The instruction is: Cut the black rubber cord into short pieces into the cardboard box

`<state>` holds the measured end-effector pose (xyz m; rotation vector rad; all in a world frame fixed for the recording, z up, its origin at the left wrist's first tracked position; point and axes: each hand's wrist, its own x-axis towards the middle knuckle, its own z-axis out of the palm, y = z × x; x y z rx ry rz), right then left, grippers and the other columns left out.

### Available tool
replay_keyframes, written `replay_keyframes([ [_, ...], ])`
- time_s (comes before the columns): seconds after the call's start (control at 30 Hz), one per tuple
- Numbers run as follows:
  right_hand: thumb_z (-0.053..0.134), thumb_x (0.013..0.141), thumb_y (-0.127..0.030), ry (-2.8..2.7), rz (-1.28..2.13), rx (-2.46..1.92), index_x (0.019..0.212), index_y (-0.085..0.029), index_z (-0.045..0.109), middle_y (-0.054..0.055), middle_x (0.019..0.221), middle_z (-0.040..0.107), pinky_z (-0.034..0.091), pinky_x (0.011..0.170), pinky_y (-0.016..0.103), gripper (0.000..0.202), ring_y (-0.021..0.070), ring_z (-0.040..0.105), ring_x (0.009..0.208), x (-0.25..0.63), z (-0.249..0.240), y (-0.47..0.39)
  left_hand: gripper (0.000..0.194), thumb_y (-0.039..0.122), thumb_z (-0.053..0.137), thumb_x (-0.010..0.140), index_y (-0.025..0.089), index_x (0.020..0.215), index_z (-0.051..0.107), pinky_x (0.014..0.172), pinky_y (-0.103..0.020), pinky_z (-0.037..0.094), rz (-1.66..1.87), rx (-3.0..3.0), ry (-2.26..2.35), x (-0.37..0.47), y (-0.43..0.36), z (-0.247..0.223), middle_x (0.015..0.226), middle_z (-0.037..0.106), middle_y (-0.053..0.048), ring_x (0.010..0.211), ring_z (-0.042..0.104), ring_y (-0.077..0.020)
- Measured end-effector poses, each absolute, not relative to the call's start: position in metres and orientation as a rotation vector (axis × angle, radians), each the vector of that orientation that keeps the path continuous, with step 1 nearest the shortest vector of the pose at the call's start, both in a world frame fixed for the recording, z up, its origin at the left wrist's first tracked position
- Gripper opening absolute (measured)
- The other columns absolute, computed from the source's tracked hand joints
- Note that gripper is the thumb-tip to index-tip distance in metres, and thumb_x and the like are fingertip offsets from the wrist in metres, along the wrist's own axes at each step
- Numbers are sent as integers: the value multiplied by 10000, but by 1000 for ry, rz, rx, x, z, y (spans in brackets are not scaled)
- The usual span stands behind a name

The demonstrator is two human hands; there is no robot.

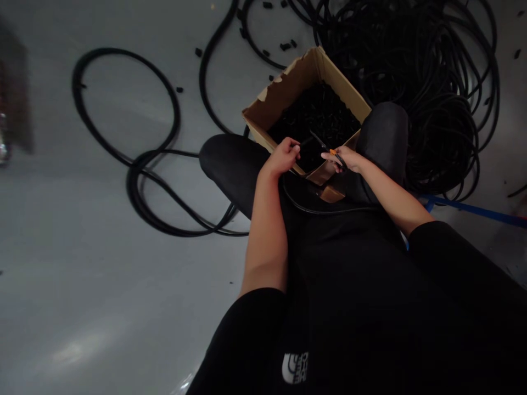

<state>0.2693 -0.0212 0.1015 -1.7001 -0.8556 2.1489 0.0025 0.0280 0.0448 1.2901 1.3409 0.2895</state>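
Left hand (284, 157): curled narrow, pinching a black tube (305, 141) between thumb and fingers; held over near left corner of the box, palm side toward right hand; free end sticking out rightward above the box contents. Right hand (348, 158): wrapped around the handles of orange-and-black scissors (321, 142), over near right side of the box; aimed forward and leftward, tips close to free end of tube; can't make out blade contact with tube, nor any gap between blades.

At far left edge: blurred dark object, too cut off to identify; next, on grey floor (61, 192), large loops of black hose (111, 51), crossing over each other and running toward left knee (230, 156); farther out, small black scraps (198, 52) scattered singly, more of them beyond the box, beside another curve of hose.

At centre, between the knees: cardboard box (343, 88), torn along far left rim; filled partway with short black pieces (313, 112), heaped loosely; just below near side, small brown cardboard flap (332, 193); across lap, thin dark strand (319, 212) bowing rightward, can't trace to the tube.

Right of box: right knee (385, 126), close against the side; beyond, big tangled pile of hose (411, 66), spread over floor; at far right, blue strap (473, 207) slanting to frame edge.
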Motion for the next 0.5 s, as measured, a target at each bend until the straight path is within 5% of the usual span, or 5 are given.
replay_keyframes([
  [0.17, 911, 1177, -332, -936, 2178, -1773, 909, -178, 637, 14, 655, 711, 504, 474, 136, 413, 98, 666, 539, 264, 99, -22, 151, 243, 655, 1140, 262, 1105, 510, 598, -237, 401, 407, 1188, 1380, 3, 27, 41, 827, 659, 22, 572, 485, -116],
  [0.27, 966, 1139, -409, -984, 2215, -1758, 938, -176, 650, 9, 671, 719, 505, 485, 133, 441, 94, 670, 564, 262, 95, -23, 220, 298, 694, 1155, 268, 1088, 487, 604, -232, 403, 434, 1209, 1334, 1, 28, 38, 842, 688, 13, 587, 499, -115],
  [0.5, 993, 1092, -556, -921, 2191, -1766, 937, -184, 659, 14, 722, 719, 550, 525, 153, 523, 105, 681, 594, 252, 90, -21, 584, 722, 879, 1069, 273, 1059, 506, 566, -237, 404, 402, 1286, 1224, 3, 29, 32, 795, 703, 11, 562, 533, -121],
])
